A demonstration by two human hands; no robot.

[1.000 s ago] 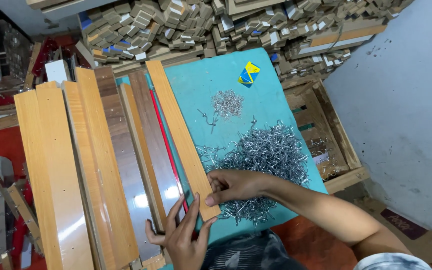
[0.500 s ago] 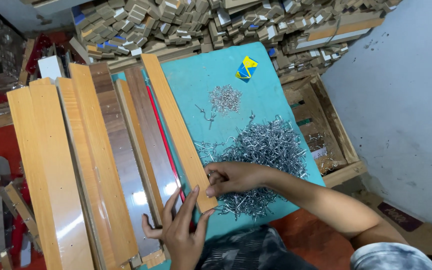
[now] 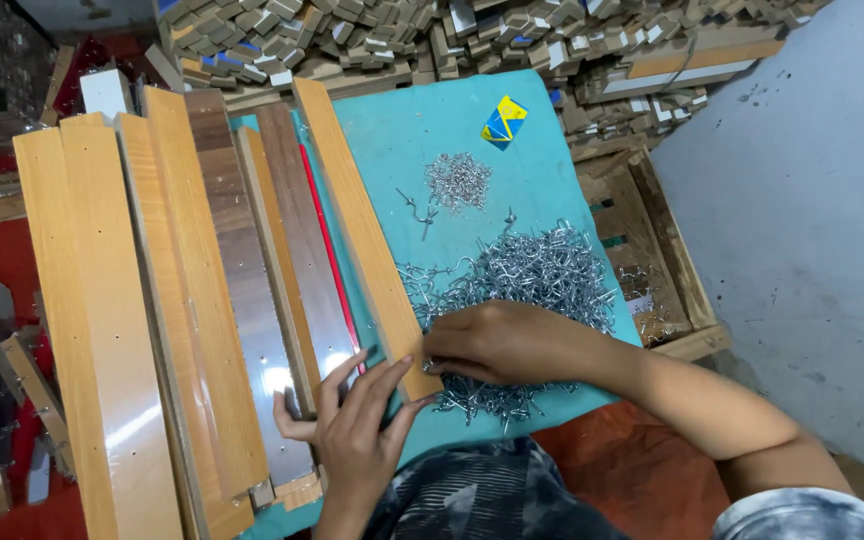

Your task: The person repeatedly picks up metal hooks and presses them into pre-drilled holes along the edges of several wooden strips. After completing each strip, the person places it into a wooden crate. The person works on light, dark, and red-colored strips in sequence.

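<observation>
My left hand [image 3: 357, 430] lies flat with fingers spread on the near end of a light wooden strip [image 3: 352, 215] that runs slantwise along the teal board [image 3: 542, 190]. My right hand [image 3: 497, 342] is curled at the strip's near end, fingers down among a large heap of silver metal hooks [image 3: 532, 275]; whether it pinches a hook is hidden. A thin red rod [image 3: 327, 245] lies left of the strip, beside a dark glossy wood strip [image 3: 297, 235].
Several long light wooden planks [image 3: 102, 320] lie side by side at the left. A smaller pile of screws [image 3: 457, 180] and a blue-and-yellow packet [image 3: 504, 122] sit farther up the board. Small wood blocks [image 3: 432, 35] are heaped behind; a wooden crate [image 3: 657, 265] stands right.
The view has shifted slightly. My left hand has slid a little further up onto the strip's near end; my right hand stays at the edge of the hook heap.
</observation>
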